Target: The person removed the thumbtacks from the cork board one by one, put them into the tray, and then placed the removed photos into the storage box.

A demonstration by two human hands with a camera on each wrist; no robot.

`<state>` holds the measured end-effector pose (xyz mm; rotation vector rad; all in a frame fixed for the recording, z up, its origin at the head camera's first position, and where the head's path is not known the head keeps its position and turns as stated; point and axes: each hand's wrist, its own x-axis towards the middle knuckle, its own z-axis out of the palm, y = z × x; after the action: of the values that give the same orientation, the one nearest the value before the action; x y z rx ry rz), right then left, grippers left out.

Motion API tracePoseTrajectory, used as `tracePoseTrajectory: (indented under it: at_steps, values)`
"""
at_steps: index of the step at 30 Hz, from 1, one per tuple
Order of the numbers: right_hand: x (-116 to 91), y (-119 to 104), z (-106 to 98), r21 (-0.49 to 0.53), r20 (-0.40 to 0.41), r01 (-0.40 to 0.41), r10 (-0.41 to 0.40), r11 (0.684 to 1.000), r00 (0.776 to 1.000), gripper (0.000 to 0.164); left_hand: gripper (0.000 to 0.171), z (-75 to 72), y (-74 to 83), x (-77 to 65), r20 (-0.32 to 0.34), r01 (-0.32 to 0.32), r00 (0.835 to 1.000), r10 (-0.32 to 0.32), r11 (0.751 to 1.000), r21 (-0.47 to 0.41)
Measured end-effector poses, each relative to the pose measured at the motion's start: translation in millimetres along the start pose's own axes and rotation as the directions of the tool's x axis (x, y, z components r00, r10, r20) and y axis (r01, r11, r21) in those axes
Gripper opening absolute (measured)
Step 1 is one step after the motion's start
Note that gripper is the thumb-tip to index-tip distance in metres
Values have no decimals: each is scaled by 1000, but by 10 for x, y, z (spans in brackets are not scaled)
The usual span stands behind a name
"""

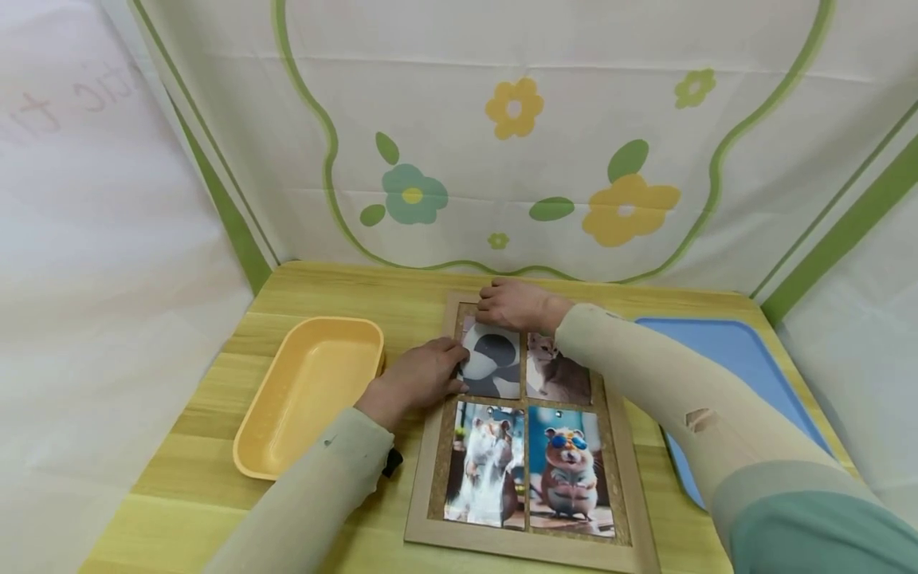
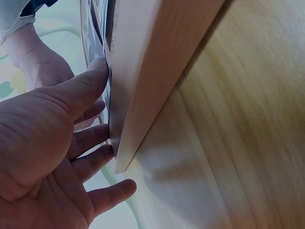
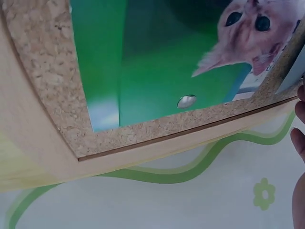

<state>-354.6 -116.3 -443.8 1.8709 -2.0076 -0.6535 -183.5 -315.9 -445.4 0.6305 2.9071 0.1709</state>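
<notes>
A wood-framed cork board (image 1: 519,544) lies on the table with photos on it. The upper-left photo (image 1: 495,363) has grey, white and dark rounded shapes. My left hand (image 1: 423,373) is at its left edge; in the left wrist view the thumb touches the board's face and the fingers stretch beside the frame. At the photo's top my right hand (image 1: 518,304) bends its fingers down; what lies under the fingertips is hidden. A cat photo (image 1: 555,375) is partly behind the right sleeve, with a silver pin (image 3: 187,101) near its edge.
Below are two hamster photos, one glare-covered (image 1: 488,470) and one with sunglasses (image 1: 570,470), both pinned at the top. A yellow tray (image 1: 247,434) stands left of the board, and a blue tray (image 1: 760,359) lies to the right, partly under the right arm. A flowered curtain (image 1: 459,119) hangs behind.
</notes>
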Motion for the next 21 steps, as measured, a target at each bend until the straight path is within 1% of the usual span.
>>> tracePoseTrajectory:
  at_steps: [4,7,9,16,21]
  values:
    - [50,2,-20,-22,-4,24,-24,999,1000,9,52,2,-37,-14,4,11,1000,-11,1000,-4]
    - [80,-1,-26,-31,-24,38,-38,999,999,8,52,-2,-55,-29,4,14,1000,-14,1000,-4]
    - [96,-3,-18,-33,-31,37,-38,999,999,7,52,-2,-67,-39,4,14,1000,-14,1000,-2]
    - [136,-32,-7,10,12,3,-4,1000,1000,8,53,2,-100,-68,4,23,1000,-23,1000,-2]
    - [167,-19,-26,24,12,7,-7,1000,1000,10,52,14,-123,-66,-5,22,1000,-22,1000,2]
